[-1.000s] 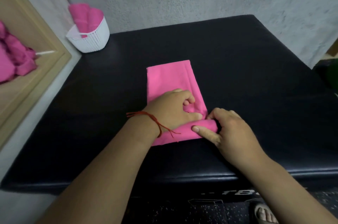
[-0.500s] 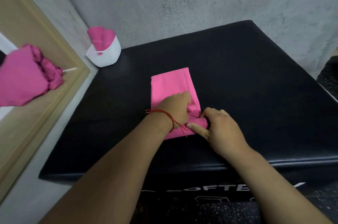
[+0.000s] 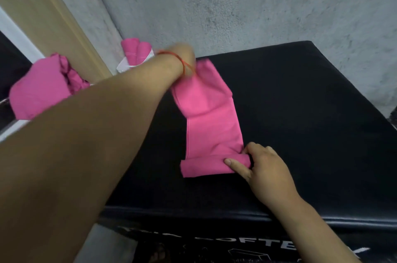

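Your right hand [image 3: 266, 172] is near the front edge of the table [image 3: 311, 112], fingers pinching the right end of the cloth's rolled near end. The pink cloth [image 3: 212, 131] lies flat mid-table past the roll, then rises. Your left hand [image 3: 182, 56], blurred, holds the far end up off the table; exact finger shape unclear. Behind it, a white basket [image 3: 123, 67] with pink rolls.

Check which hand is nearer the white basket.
Left. The left hand is at the pink cloth's lifted far end, close beside the white basket; the right hand pinches the rolled near end, well away from it.
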Demonstrator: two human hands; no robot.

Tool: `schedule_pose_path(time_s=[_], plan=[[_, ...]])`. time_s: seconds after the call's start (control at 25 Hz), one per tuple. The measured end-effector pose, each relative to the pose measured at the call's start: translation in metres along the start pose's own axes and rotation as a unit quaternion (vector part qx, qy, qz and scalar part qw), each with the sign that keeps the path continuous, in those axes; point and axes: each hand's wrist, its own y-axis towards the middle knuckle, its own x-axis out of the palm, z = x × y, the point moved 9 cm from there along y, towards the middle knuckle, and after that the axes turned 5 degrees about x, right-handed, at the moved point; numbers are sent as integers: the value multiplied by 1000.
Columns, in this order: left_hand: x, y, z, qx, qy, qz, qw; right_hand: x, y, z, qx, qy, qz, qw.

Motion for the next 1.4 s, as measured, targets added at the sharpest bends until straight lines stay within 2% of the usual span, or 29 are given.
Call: schedule_pose_path(time_s=[0.08,0.12,0.2,0.28,0.48,0.6,0.72,0.8,0.92,1.04,1.16,1.28,1.4], plan=[[-59,21,-43,-107,-25,204,973,0,1,1,2,-1,-2,1000],[-61,19,-44,-112,-37,239,964,0,3,0,3,1,0,1000],[-35,18,-14,-45,-55,232,970,-1,4,0,5,5,2,1000],[-8,3,10,-12,-68,202,977,-3,3,-1,8,3,5,1000],[31,-30,1,-20,-102,158,982,-4,2,-4,11,2,-2,1000],[59,-66,8,13,-173,160,972,-4,2,-5,16,-2,-3,1000],[113,-100,29,74,-226,99,966,-4,3,-4,22,3,-4,1000],[142,-122,45,113,-279,74,951,-3,4,-4,24,1,-9,1000],[155,-162,58,132,-357,123,917,-2,4,-5,27,4,-14,1000],[163,-193,53,119,-358,183,908,-3,3,-5,33,6,-22,999],[178,-209,33,87,-399,159,899,0,3,-2,43,3,-35,998],[183,-216,23,111,-382,125,909,-1,5,-2,50,-5,-34,998],[179,-218,10,120,-345,155,918,-1,7,-4,60,-9,-35,998]])
